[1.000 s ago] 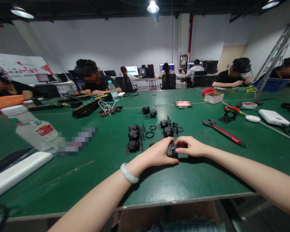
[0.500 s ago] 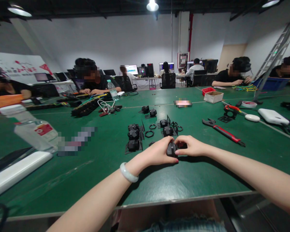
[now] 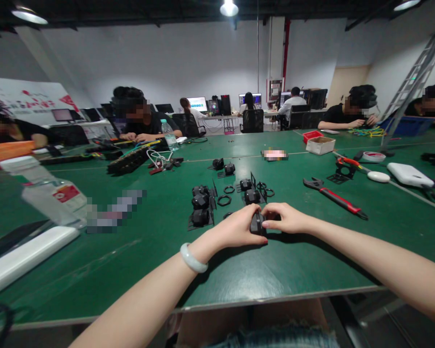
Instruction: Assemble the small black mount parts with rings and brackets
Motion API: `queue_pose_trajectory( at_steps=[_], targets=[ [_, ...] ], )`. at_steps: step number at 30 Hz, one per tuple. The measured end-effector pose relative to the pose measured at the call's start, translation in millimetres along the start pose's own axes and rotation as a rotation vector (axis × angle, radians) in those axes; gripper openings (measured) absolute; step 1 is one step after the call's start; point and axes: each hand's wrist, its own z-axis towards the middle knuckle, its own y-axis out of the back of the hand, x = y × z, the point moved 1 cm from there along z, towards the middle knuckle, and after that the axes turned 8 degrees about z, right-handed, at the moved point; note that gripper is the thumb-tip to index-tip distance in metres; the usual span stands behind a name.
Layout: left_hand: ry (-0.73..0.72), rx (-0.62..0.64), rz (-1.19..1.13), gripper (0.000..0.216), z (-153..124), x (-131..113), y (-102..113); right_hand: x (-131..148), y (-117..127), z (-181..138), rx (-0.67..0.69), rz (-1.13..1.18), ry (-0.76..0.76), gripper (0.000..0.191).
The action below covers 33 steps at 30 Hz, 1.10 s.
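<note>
Both my hands meet over a small black plastic part [image 3: 256, 223] low on the green table [image 3: 137, 261]. My left hand [image 3: 239, 228], with a pale bangle on its wrist, has its fingers closed round the part's left side. My right hand [image 3: 286, 217] pinches the same part from the right. Just beyond my hands lie more black parts: a row on a bracket [image 3: 200, 205], two further pieces [image 3: 252, 195] and loose black rings [image 3: 224, 200].
A red-handled wrench [image 3: 335, 197] lies to the right, with a white device [image 3: 408, 174] and a tape roll [image 3: 373, 156] beyond. At the left stand a clear water bottle [image 3: 47, 193] and a white bar [image 3: 25, 258]. Other people sit working at the far side.
My hands have stayed on the black part, shifting only slightly upward in the picture; the fingers have adjusted a little around it.
</note>
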Motion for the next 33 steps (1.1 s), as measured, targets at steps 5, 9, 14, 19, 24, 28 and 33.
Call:
queue_pose_trajectory(
  at_steps=[5, 9, 14, 19, 24, 28, 33],
  targets=[
    [0.000, 0.002, -0.003, 0.056, 0.1, 0.0, 0.1, 1.0, -0.1, 0.9, -0.004, -0.002, 0.002, 0.028],
    [0.013, 0.009, -0.018, 0.056, 0.3, -1.5, 0.9, 1.2, -0.3, 1.4, -0.007, -0.007, 0.001, 0.027],
    [0.022, 0.010, -0.027, 0.056, 0.3, -2.6, 1.4, 1.5, -0.2, 1.6, -0.009, -0.022, -0.006, 0.027],
    [0.016, 0.010, -0.021, 0.056, 0.2, -2.1, 1.7, 1.3, -0.8, 2.0, -0.012, -0.029, -0.010, 0.029],
    [0.014, 0.011, -0.025, 0.057, 0.3, -2.8, 2.0, -0.9, -1.1, 3.0, -0.006, -0.026, -0.010, 0.029],
    [0.016, 0.009, -0.023, 0.057, 0.4, -3.4, 1.8, -2.5, -0.8, 3.8, 0.000, -0.024, -0.007, 0.029],
    [0.011, 0.002, -0.026, 0.057, 0.5, -2.2, 0.7, -2.5, -1.2, 4.3, 0.007, -0.024, -0.003, 0.029]
  ],
)
